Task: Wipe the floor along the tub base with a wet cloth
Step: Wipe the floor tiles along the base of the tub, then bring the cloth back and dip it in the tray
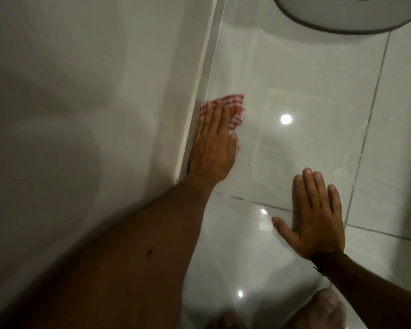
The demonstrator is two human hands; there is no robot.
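Observation:
A red and white checked cloth (233,108) lies flat on the glossy grey tiled floor (306,96), right against the base of the white tub (81,103). My left hand (212,143) presses down on the cloth with its fingers stretched out, its edge touching the tub's base strip (208,74). Most of the cloth is hidden under the fingers. My right hand (318,214) rests flat on the floor with fingers spread, holding nothing, to the right and nearer to me.
A round grey-rimmed object (342,17) stands on the floor at the top right. Grout lines cross the tiles. Bare toes (323,309) show at the bottom edge. Ceiling lights reflect off the wet-looking tiles.

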